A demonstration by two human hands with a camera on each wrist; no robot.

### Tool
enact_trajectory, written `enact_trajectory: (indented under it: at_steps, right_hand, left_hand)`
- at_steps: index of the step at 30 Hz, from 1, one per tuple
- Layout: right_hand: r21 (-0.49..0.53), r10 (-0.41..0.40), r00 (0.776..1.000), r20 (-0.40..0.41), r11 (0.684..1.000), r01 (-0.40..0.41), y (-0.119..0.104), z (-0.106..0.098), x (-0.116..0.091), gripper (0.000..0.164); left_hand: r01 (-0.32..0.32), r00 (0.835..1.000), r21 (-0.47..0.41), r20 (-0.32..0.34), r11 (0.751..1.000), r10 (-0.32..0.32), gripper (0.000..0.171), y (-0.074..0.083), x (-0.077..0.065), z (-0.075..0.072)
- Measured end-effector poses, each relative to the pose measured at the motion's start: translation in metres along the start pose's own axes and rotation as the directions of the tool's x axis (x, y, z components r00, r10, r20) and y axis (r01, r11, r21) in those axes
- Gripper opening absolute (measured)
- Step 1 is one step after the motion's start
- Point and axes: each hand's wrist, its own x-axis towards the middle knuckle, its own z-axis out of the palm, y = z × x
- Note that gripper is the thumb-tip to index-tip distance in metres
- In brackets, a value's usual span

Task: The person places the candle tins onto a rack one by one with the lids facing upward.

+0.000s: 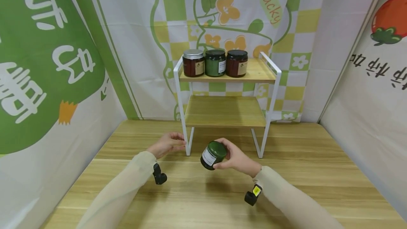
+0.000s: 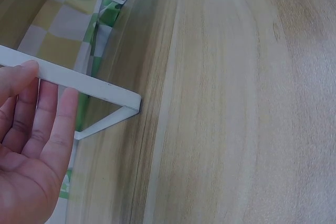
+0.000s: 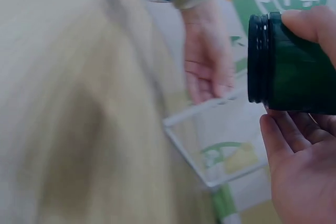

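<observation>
My right hand [image 1: 238, 158] grips a green glass jar [image 1: 217, 148] with a white label, thumb on one side and fingers on the other. The jar is held over the table in front of the rack, tilted so its black lid [image 3: 258, 59] points down and its green base shows on top. My left hand [image 2: 37, 145] pinches the white front-left leg [image 2: 89, 85] of the two-tier rack, thumb on one face and fingers behind. In the right wrist view, the left hand also shows at that leg.
The rack's wooden top shelf [image 1: 259, 70] bears a brown jar with a silver lid [image 1: 193, 64], a green jar with a black lid [image 1: 214, 64] and a brown jar with a black lid [image 1: 236, 64]. Below is a second wooden shelf [image 1: 225, 110]. Printed cloths surround the wooden table [image 1: 190, 200].
</observation>
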Motion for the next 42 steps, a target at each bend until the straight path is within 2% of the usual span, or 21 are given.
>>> enact_trajectory:
  at_steps: [8,15,23,33,42]
  right_hand:
    - [-0.008,-0.003,0.994,-0.110,1.000,0.002,-0.027,-0.028,-0.010,0.073]
    - [0.000,-0.043,0.986,-0.160,0.999,0.043,-0.037,-0.046,-0.018,0.074]
    - [-0.016,-0.088,0.978,-0.188,0.996,0.086,-0.043,-0.054,-0.022,0.074]
    - [-0.006,-0.160,0.970,-0.182,0.987,0.162,-0.045,-0.059,-0.026,0.060]
    - [-0.031,-0.163,0.963,-0.216,0.987,0.161,-0.045,-0.060,-0.028,0.060]
  left_hand:
    - [0.005,1.000,-0.008,0.003,1.000,-0.005,0.008,0.001,-0.001,0.000]
    - [0.005,1.000,-0.005,-0.006,1.000,-0.005,0.009,0.002,-0.002,0.000]
    - [0.007,1.000,0.000,-0.003,1.000,-0.007,0.008,0.001,-0.002,-0.002]
    - [0.010,1.000,-0.007,0.004,1.000,-0.010,0.008,0.000,-0.001,-0.002]
    - [0.014,1.000,-0.012,-0.004,1.000,-0.014,0.009,0.000,0.000,0.000]
